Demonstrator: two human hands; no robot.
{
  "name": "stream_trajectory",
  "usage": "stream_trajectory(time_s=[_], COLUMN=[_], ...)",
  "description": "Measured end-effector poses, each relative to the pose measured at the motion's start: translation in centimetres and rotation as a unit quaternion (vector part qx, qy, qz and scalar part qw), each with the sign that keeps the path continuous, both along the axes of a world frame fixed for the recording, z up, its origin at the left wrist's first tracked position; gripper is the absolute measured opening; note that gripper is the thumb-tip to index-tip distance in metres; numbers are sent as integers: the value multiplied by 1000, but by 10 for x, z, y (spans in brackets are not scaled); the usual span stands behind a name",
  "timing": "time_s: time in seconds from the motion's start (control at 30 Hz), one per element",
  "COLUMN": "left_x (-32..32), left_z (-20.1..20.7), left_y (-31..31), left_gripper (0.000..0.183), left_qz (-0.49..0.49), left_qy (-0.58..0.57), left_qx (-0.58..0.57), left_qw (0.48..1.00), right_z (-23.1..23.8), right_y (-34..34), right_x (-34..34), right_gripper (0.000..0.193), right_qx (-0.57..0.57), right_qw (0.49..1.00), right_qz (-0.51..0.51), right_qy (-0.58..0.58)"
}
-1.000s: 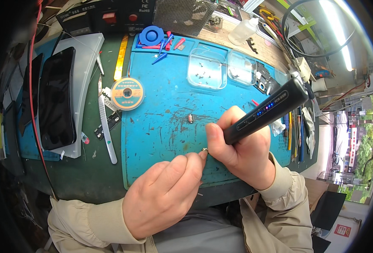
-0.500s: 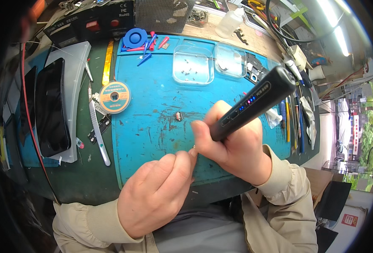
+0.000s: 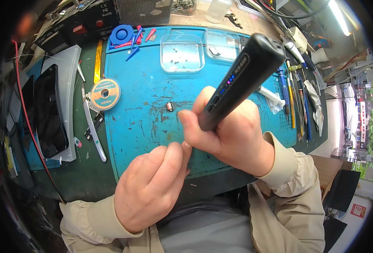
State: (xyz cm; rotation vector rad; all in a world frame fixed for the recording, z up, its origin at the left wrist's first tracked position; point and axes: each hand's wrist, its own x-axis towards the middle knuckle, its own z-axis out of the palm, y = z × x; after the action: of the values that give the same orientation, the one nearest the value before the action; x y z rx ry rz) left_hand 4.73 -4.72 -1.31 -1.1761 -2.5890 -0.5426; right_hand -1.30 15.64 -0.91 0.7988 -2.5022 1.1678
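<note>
Two hands meet over the near part of a blue mat (image 3: pixel 142 86): the right hand (image 3: pixel 230 130) is wrapped around a black pen-shaped tool (image 3: pixel 241 80), and the left hand (image 3: pixel 150 185) is just beside it, fingers curled and pressed together. The tool is held above the mat, its long axis slanting from lower left to upper right; its broad end (the one looming toward the lens) points up and rightward, the other down into the grip. That lower end is hidden by the right hand, tip included. What the left fingertips pinch, if anything, I cannot tell. Beyond the hands lies a small metal part (image 3: pixel 170 106), its details too fine to make out. A translucent bottle (image 3: pixel 216 11) is cut off at the top edge.
</note>
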Motion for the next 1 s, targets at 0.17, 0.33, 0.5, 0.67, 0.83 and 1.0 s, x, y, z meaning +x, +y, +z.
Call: stream_trajectory(time_s=[0.17, 0.33, 0.5, 0.67, 0.83, 1.0], left_x=[-1, -1, -1, -1, -1, -1], left_z=[0, 0, -2, -2, -1, -1], left_y=[1, 1, 1, 0, 0, 2], left_gripper=[44, 43, 40, 39, 39, 40], left_qz=[-4, 0, 1, 1, 1, 13], left_qy=[3, 9, 14, 14, 17, 10], left_qx=[-5, -8, -9, -13, -12, -8], left_qw=[1000, 1000, 1000, 1000, 1000, 1000], right_z=[-1, -3, -4, -9, -10, -14], right_y=[2, 1, -1, -1, -2, -1], right_x=[1, 0, -1, -3, -3, -4], right_gripper=[16, 17, 23, 23, 23, 25], right_qx=[-2, -21, -50, -56, -67, -69], right_qw=[1000, 1000, 999, 998, 997, 996], right_qz=[-1, 1, 4, 2, -3, -1], right_qy=[-8, 3, 18, 32, 43, 55])
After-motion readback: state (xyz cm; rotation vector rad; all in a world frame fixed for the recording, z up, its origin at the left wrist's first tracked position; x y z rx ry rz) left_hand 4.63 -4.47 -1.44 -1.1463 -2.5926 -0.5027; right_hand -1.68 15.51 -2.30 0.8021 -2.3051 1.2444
